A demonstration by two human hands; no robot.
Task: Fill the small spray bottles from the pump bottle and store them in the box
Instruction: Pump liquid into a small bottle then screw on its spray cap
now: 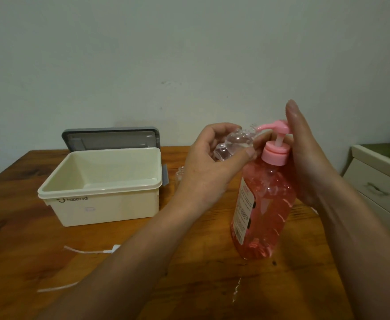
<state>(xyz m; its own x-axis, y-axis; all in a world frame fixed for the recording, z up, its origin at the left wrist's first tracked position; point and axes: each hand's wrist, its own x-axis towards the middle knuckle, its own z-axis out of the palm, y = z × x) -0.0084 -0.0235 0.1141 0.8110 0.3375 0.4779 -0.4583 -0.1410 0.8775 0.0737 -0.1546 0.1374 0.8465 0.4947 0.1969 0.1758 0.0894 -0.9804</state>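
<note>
A person's left hand (214, 162) is closing its fingers around a small spray bottle (233, 144), tilting its mouth to the pump bottle (264, 204) nozzle, while the flat, open right hand (304, 155) is resting on the pump; pressing likely comes next, the box (101, 188) waiting open on the surface.

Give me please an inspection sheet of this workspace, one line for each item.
Surface: wooden table, a small wet streak near the front.
Job's things: pump bottle upright, pink liquid; small bottle tilted at the spout; another bottle behind the left hand; box open, nothing inside.
Clutter: two loose spray tubes on the table.
Grippers: left hand holds the small bottle; right hand on the pump head.
Cables: nothing seen.
Surroundings: plain wall; drawers at right.
</note>
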